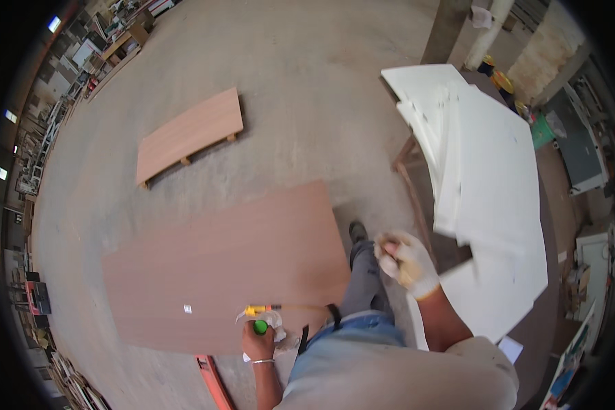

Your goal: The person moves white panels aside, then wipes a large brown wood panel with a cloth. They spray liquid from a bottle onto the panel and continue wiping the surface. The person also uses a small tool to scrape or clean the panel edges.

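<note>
My left hand (257, 344), bare with a band at the wrist, is closed round a small container with a round green lid (260, 326). It hovers by the near edge of a large brown board (219, 260). Just beyond it lie a yellow tool (256, 310) with a thin cord or wire and a crumpled clear plastic piece (273, 319). My right hand (406, 261) wears a white knitted glove and is raised beside my leg. Its fingers are curled together; what they hold, if anything, is too blurred to make out. White panels (495, 178) lie stacked just right of it.
A smaller brown board (191, 133) rests on wooden blocks farther off on the concrete floor. An orange-red bar (214, 383) stands near my left forearm. A pillar (447, 31) rises beyond the panels, with a green bin (541, 132) at right. Piled materials line the left wall.
</note>
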Demonstrator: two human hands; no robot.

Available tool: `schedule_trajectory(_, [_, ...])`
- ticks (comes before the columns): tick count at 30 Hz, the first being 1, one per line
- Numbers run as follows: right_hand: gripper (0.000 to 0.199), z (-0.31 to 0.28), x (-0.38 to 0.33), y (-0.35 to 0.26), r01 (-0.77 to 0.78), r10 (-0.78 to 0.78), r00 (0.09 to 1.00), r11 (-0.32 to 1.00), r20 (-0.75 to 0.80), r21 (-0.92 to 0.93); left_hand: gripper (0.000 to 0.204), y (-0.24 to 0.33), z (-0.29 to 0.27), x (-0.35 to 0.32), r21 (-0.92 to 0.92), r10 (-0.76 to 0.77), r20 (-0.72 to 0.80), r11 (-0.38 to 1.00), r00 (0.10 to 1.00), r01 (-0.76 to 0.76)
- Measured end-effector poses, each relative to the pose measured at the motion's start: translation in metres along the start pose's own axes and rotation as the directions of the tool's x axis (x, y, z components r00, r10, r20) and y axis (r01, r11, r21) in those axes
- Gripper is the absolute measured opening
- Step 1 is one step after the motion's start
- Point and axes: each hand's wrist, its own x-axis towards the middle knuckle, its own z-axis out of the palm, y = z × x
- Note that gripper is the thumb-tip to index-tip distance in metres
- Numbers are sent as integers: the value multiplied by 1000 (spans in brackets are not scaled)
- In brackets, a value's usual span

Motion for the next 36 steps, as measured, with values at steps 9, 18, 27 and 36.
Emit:
schedule_trajectory(9, [15, -33, 107, -170, -31, 42, 994, 993, -101, 116, 36, 314, 54, 256, -234, 183, 107, 960, 977, -154])
schedule_trajectory(18, [13, 48, 215, -239, -231, 185, 970, 911, -160, -341, 32, 437, -4, 426, -467, 174, -142, 856, 974, -221])
schedule_trajectory(27, [24, 69, 364, -248, -195, 9, 910, 891, -415, -409, 42, 378, 108, 595, -97, 38, -82, 994, 996, -46])
schedule_trajectory(36, [20, 224, 747, -214, -200, 56, 977, 561, -203, -803, 50, 264, 188, 785, -47, -329, 279, 934, 902, 355])
